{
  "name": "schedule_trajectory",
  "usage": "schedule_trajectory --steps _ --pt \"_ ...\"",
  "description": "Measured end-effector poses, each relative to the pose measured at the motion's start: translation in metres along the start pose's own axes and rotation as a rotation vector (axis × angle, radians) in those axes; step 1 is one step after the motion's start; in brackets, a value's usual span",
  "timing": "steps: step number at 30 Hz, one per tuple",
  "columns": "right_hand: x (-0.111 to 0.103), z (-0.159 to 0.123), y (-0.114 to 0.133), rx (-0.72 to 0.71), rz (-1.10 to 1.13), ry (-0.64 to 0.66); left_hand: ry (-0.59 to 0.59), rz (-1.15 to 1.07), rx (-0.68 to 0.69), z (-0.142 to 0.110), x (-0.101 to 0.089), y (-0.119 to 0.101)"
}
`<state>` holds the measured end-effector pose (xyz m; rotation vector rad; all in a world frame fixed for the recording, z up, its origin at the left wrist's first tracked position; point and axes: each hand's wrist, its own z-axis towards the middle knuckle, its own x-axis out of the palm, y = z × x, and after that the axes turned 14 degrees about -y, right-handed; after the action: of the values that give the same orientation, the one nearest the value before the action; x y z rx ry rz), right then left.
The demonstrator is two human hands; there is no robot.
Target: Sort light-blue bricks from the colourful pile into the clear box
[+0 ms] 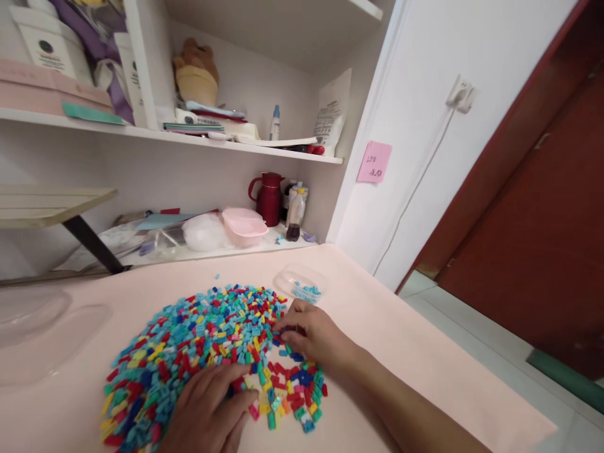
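Note:
A wide heap of small toy building bricks [202, 333] in blue, red, yellow, green and other colours covers the pink tabletop. At the heap's near side, my left hand [212, 402] rests on the bricks, its thumb and fingers apart. On the heap's right edge, my right hand [316, 333] reaches down with thumb and forefinger bent and slightly apart, the tips among bricks; no brick shows between them. A looser group of bricks [297, 390] lies between my hands. Just beyond my right hand, a clear plastic tub [295, 277] contains several light blue bricks.
Clear plastic containers [51, 333] stand at the left. Behind the table, a shelf unit [264, 150] bears a red jug [268, 198], a bottle of dark liquid [295, 214] and a pink basin [244, 226]. One loose blue brick [218, 276] lies behind the heap.

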<state>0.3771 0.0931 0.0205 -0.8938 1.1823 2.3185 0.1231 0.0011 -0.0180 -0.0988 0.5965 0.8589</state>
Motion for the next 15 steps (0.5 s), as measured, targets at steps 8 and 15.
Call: schedule_trajectory --steps 8,15 --pt "0.008 0.0 0.004 -0.109 0.056 0.084 -0.027 -0.062 -0.121 0.0 -0.001 -0.01" --pt "0.013 0.0 0.006 -0.106 0.052 0.062 -0.08 -0.078 -0.179 -0.007 0.008 -0.01"
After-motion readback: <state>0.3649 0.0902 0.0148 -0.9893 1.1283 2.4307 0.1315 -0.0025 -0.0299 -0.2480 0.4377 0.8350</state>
